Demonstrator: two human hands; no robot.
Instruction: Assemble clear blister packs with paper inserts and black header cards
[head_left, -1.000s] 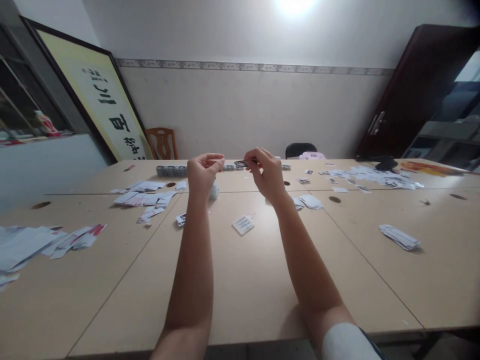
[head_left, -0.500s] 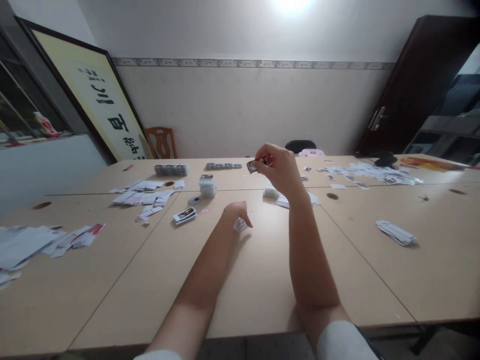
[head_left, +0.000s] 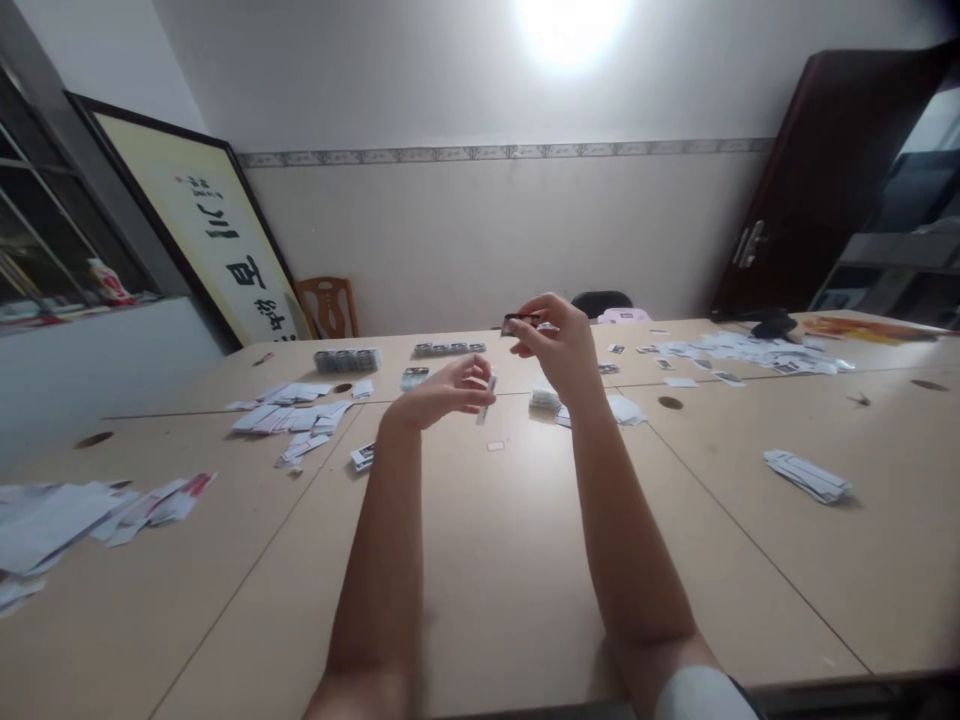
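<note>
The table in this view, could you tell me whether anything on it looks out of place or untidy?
Yes. Paper slips lie in loose, fanned heaps left of the hands, in a scatter at the far right, and another heap overhangs the table's left edge. A framed calligraphy panel leans tilted against the wall. Nothing looks damaged.

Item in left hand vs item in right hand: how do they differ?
The slip in the left hand is pale and hangs edge-on, near upright; the dark card in the right hand is held roughly flat. The slip sits lower, just above the table; the card is raised higher and farther out. The slip looks narrower than the card. Both are small, thin and pinched at the fingertips.
</note>
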